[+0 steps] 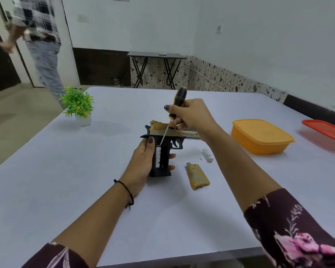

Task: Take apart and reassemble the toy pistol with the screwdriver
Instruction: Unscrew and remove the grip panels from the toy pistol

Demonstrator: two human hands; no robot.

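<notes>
Screwdriver tip at the open pistol grip, mid-table.

The left hand (143, 161) curls round the black grip of the pistol (163, 161), barrel pointing right; whether its butt touches the table (85, 171) cannot be told. The right hand (190, 115) grasps the screwdriver (177, 101) by its handle, shaft slanting down to the top of a battery (158, 156) seated in the grip. A gold cover (197, 177) lies just right of the pistol, a loose battery (207, 155) beyond it.
</notes>
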